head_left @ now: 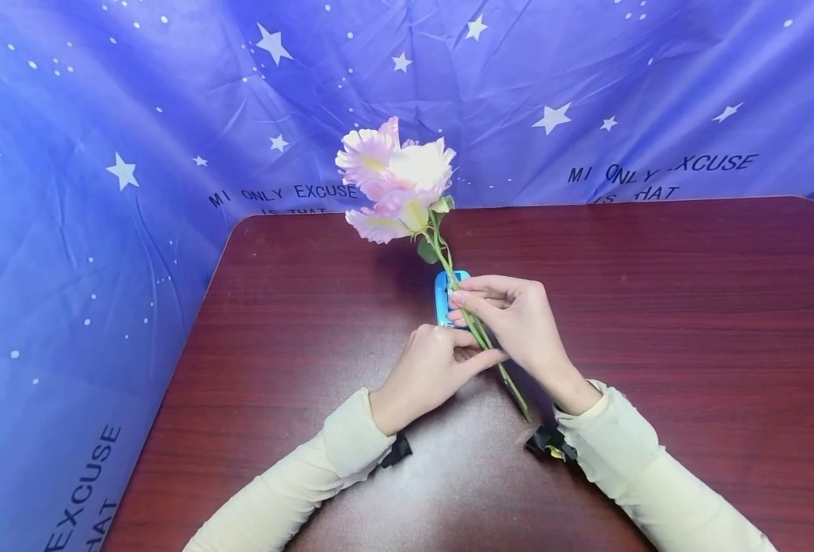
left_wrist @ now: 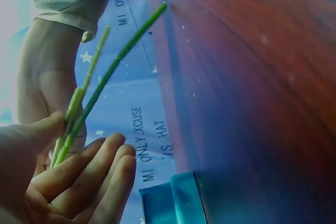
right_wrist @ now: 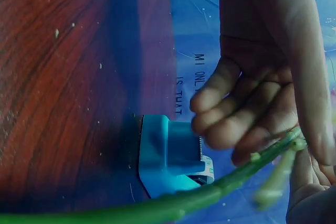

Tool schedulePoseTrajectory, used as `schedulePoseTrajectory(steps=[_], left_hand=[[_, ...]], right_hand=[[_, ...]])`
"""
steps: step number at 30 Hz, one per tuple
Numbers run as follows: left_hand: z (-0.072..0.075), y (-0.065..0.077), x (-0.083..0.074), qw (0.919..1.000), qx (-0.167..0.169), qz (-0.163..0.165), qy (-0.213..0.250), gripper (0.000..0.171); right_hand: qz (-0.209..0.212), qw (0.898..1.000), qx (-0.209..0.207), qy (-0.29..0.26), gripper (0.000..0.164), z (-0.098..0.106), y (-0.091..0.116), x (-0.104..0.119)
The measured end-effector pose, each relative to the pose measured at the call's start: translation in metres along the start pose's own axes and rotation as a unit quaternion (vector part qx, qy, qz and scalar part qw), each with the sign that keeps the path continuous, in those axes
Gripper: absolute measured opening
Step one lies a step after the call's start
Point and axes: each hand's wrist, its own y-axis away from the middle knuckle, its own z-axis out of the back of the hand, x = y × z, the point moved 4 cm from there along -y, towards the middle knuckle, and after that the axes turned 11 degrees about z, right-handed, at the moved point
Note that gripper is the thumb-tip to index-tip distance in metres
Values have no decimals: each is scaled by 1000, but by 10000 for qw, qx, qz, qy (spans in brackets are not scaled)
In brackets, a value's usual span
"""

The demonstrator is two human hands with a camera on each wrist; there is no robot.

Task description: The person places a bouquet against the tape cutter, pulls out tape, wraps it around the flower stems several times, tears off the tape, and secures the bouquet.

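Ruffled pink and pale flowers [head_left: 400, 180] with green stems [head_left: 479, 331] slant over the table in the head view, blooms at the far end. My right hand [head_left: 517, 314] pinches the stems below the leaves. Lower down, my left hand [head_left: 428, 368] holds them between thumb and fingers. The left wrist view shows the left hand [left_wrist: 79, 182] around the stems [left_wrist: 100, 87], whose cut ends spread apart. In the right wrist view, the left hand [right_wrist: 257, 87] is seen from the palm side, and part of the right hand [right_wrist: 312, 198] shows at the lower right.
A blue tape dispenser [head_left: 441, 299] stands on the dark red wooden table [head_left: 297, 307] just beyond the hands, partly hidden by them. Black devices [head_left: 550, 443] sit at both cuffs. A blue star-printed cloth [head_left: 172, 100] hangs behind and left of the table.
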Motion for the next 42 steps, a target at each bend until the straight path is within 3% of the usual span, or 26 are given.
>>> schedulePoseTrajectory(steps=[5,11,20,32,42], left_hand=[[-3,-1,2,9983,279,216,462,15],[-4,-3,4,9930,487,254,1050,14],[-6,-4,4,9723,1135,704,1920,13],[-10,-4,3,9699,1145,681,2036,15],[-18,-5,2,9656,1349,753,2090,17]], right_hand=[[-37,9999,-48,-142,25,0,1,-1],[-28,9998,-126,-131,25,2,0,0],[-6,9989,-214,415,26,8,-1,1],[51,9949,25,1009,22,17,-3,3],[-162,9940,234,1053,24,25,-3,5]])
